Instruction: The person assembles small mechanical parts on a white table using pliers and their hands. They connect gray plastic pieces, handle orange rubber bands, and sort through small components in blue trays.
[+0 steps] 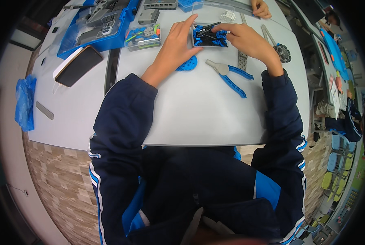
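While the clear parts box (210, 47) is sitting on the far half of the table (207, 118), well in from the near edge, both hands are attending to it. Left hand (175, 48) is standing open along the box's left side, thumb near its near-left corner, seemingly bracing it against sliding. Right hand (248, 40) is half-curled, fingertips resting over the contents; cannot tell whether it is pinching a piece. Box is holding blue connectors (220, 42) and black bars, loosely jumbled, probably why fingers are sorting from above.

Second clear box (143, 48) is lying left of the left hand, containing grey, green and orange pieces. Blue tray (74, 53) is occupying the far-left corner area, carrying grey modules. Blue gear (188, 64) is lying below the left hand; pliers (221, 68) are lying nearer the near edge, handles splayed rightward, apparently within easy grasp.
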A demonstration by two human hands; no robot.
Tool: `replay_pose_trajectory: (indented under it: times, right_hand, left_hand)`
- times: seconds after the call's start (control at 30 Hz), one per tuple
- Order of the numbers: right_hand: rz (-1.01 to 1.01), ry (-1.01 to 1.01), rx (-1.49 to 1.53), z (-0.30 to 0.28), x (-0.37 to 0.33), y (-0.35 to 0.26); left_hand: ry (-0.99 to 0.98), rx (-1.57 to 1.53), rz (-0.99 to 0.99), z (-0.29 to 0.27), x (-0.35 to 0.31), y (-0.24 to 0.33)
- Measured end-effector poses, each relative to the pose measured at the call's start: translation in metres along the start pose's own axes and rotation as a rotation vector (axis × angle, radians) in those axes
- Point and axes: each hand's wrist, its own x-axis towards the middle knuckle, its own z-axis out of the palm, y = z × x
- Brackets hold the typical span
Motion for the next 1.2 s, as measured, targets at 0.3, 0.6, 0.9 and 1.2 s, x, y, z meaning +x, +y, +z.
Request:
replay_pose_trajectory:
  times: [0.3,0.6,0.9,1.2]
  right_hand:
    - [-0.008,-0.031,0.002,-0.009,0.000,0.003]
    - [-0.068,0.047,0.075,-0.009,-0.003,-0.004]
    - [0.072,0.020,0.110,-0.038,-0.008,0.015]
    - [0.122,0.172,0.522,-0.014,0.006,0.018]
  left_hand:
    - [0.012,0.014,0.000,0.002,0.000,-0.001]
    - [0.011,0.017,-0.004,0.002,0.000,-0.003]
    - [-0.010,0.017,-0.025,0.003,-0.001,-0.004]
    - [-0.008,-0.135,-0.190,0.006,-0.002,-0.010]
